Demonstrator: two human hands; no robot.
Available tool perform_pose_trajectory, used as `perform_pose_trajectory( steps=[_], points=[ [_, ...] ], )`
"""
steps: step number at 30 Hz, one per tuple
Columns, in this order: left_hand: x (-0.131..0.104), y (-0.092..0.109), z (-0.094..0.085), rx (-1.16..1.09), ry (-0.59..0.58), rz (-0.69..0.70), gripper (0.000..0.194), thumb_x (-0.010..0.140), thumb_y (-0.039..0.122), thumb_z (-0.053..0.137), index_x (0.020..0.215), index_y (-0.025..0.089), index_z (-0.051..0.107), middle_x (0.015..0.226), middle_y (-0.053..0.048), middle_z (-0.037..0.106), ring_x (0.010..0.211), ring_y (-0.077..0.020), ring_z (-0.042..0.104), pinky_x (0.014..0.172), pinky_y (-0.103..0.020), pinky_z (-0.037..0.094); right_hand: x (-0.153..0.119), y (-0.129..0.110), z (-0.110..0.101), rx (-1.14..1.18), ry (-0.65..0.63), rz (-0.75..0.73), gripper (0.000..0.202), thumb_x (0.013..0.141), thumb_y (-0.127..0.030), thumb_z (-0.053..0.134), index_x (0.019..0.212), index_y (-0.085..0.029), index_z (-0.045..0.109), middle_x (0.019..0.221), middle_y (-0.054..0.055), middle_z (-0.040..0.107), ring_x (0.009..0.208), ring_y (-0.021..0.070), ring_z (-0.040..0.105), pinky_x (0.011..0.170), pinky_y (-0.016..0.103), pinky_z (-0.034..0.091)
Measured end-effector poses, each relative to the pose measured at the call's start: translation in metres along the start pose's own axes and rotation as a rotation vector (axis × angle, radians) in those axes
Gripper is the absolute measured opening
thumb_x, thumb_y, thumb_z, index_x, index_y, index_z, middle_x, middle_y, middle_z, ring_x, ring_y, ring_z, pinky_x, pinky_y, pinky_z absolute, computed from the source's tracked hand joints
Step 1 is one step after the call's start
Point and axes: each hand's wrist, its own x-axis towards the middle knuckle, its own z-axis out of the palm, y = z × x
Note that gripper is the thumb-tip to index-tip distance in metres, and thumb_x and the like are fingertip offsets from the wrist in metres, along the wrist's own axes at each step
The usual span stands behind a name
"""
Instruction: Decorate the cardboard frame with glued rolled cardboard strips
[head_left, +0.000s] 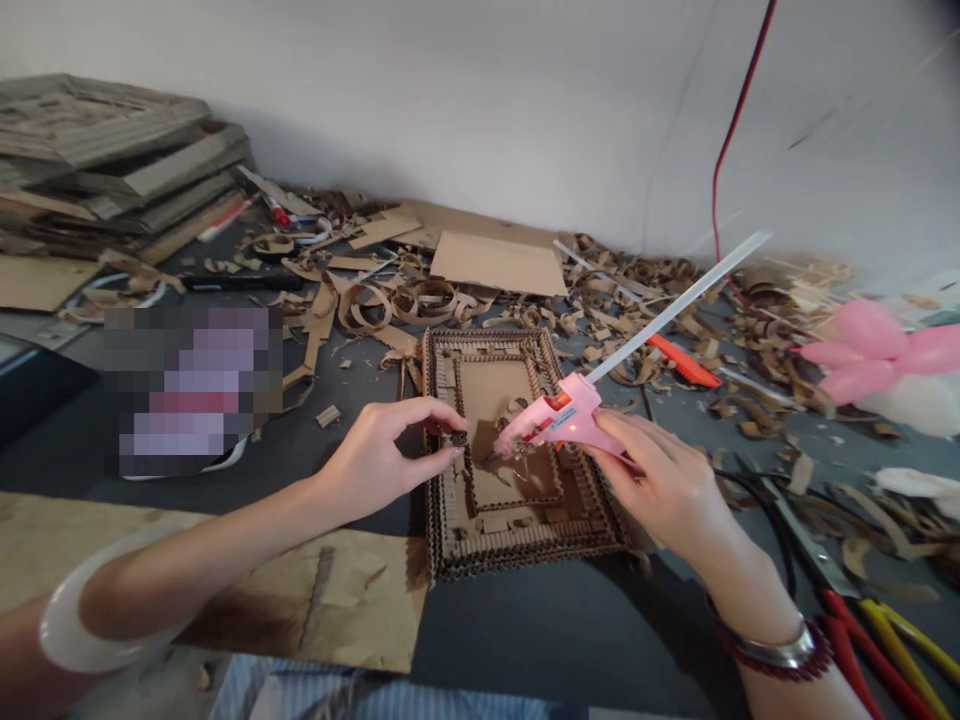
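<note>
A pink hot glue gun [559, 412] is gripped in my right hand [667, 485], a long translucent glue stick [675, 305] rising out of its back. Its nozzle points down and left over the middle of a rectangular cardboard frame piece [517, 545] built up from corrugated strips. A small light glows on the gun's side. At the frame's left inner edge, my left hand [397, 445] pinches a small brown cardboard bit [454, 438] between thumb and fingertips. Small scraps lie inside the frame under the nozzle.
Cardboard strips and curls [442, 300] litter the back of the table. Scissors with red handles [847, 620] lie at right, near pink balloons [870, 350] and an orange-handled cutter [682, 362]. Stacked cardboard frames [112, 150] stand back left; a blurred-out phone-like patch [202, 390] lies at left.
</note>
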Motion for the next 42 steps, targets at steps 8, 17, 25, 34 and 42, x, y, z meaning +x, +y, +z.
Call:
perform_pose_trajectory(
  steps=[8,17,25,34,42],
  points=[
    [0.0010,-0.0007,0.0004,-0.018,-0.008,-0.006,0.015,0.073,0.020,0.062,0.087,0.015,0.063,0.086,-0.003,0.069,0.075,-0.0136,0.064,0.073,-0.022,0.051,0.0005,-0.0008,-0.0010,0.009,0.004,-0.007,0.029,0.080,-0.009,0.055,0.108,-0.016,0.051,0.089,0.008,0.067,0.079,0.0195,0.065,0.073,0.033,0.056],
    [0.0010,-0.0013,0.0008,-0.025,-0.011,0.009,0.014,0.074,0.021,0.061,0.087,0.015,0.063,0.088,-0.004,0.069,0.077,-0.0138,0.064,0.075,-0.023,0.051,-0.0006,0.0004,-0.0012,0.010,0.005,-0.011,0.029,0.079,-0.007,0.056,0.107,-0.014,0.052,0.091,0.009,0.067,0.081,0.0192,0.065,0.075,0.032,0.055],
    [0.0003,-0.0035,0.0014,-0.031,-0.005,0.020,0.013,0.074,0.021,0.061,0.086,0.015,0.063,0.088,-0.003,0.069,0.076,-0.0135,0.064,0.074,-0.023,0.051,-0.0005,-0.0002,-0.0014,0.001,0.005,-0.013,0.028,0.079,-0.007,0.057,0.105,-0.013,0.052,0.090,0.009,0.067,0.080,0.0192,0.064,0.075,0.032,0.055],
    [-0.0005,-0.0037,0.0011,-0.040,0.007,0.024,0.014,0.074,0.020,0.062,0.087,0.015,0.063,0.087,-0.003,0.069,0.076,-0.0131,0.064,0.074,-0.022,0.051,0.0009,0.0000,-0.0004,0.013,0.007,-0.020,0.028,0.079,-0.007,0.057,0.106,-0.014,0.052,0.089,0.009,0.067,0.079,0.0188,0.064,0.074,0.032,0.055],
    [-0.0008,-0.0043,0.0011,-0.046,0.004,0.016,0.014,0.074,0.021,0.062,0.087,0.015,0.063,0.088,-0.003,0.069,0.076,-0.0130,0.064,0.074,-0.022,0.052,-0.0001,-0.0008,-0.0028,0.011,0.011,-0.028,0.028,0.079,-0.008,0.058,0.105,-0.013,0.051,0.088,0.010,0.066,0.079,0.0191,0.064,0.074,0.032,0.055]
  ],
)
